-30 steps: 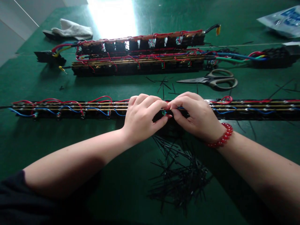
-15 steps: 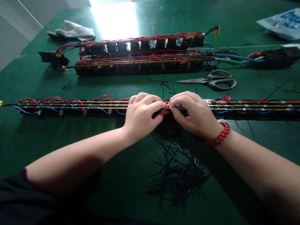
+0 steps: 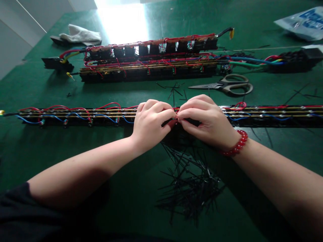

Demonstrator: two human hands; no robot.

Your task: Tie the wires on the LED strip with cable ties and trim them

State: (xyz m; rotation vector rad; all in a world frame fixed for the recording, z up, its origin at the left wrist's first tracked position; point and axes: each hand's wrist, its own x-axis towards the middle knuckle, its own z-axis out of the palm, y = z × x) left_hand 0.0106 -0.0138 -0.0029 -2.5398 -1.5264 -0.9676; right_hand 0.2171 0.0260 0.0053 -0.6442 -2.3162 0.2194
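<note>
Toward the near side of the green table (image 3: 32,144), loose black cable ties (image 3: 191,188) lie in a tangled heap. Just beyond, a long black wired strip (image 3: 75,116) with brass-coloured rods and red and blue wires runs crosswise, leaving view past the right. Over its middle the left hand (image 3: 152,121) and right hand (image 3: 208,117) come together, fingertips touching; whether they are clamped on a wire or tie cannot be told. A red bead bracelet (image 3: 238,144) circles the right wrist. Farther off, thin black scraps (image 3: 174,90) lie near scissors (image 3: 222,85) whose tips point to the table's left edge. Two shorter wired assemblies (image 3: 148,72) rest side by side behind them. Close to the far left corner is a white cloth (image 3: 80,35); toward the right edge, a blue-printed plastic bag (image 3: 302,23).
</note>
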